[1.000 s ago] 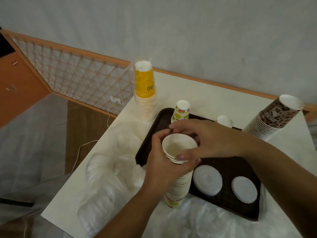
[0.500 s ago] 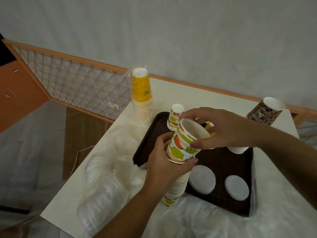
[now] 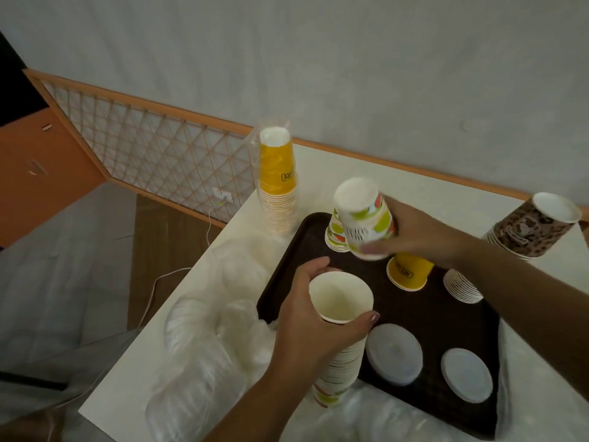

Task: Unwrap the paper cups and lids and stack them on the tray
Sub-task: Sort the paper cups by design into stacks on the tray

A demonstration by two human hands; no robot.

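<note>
My left hand point(image 3: 314, 327) grips the top of a tall stack of fruit-print paper cups point(image 3: 339, 362) standing mouth-up at the near left edge of the dark brown tray point(image 3: 424, 317). My right hand point(image 3: 417, 232) holds one fruit-print cup point(image 3: 363, 215) upside down above a short inverted stack of the same cups point(image 3: 334, 234) at the tray's far left. On the tray also stand an inverted yellow cup point(image 3: 409, 272), a short white-rimmed stack point(image 3: 462, 285) and two piles of white lids point(image 3: 393, 354) point(image 3: 467, 374).
A tall yellow cup stack in plastic wrap point(image 3: 277, 180) stands at the table's far left corner. A brown patterned cup stack point(image 3: 535, 229) leans at the right. Crumpled clear plastic wrap point(image 3: 204, 346) covers the table's left and near side. A lattice panel point(image 3: 153, 154) runs left of the table.
My right hand lifted one cup off the stack held by my left hand, turned it upside down and carried it to the far left of the tray. The left hand stayed on the stack.
</note>
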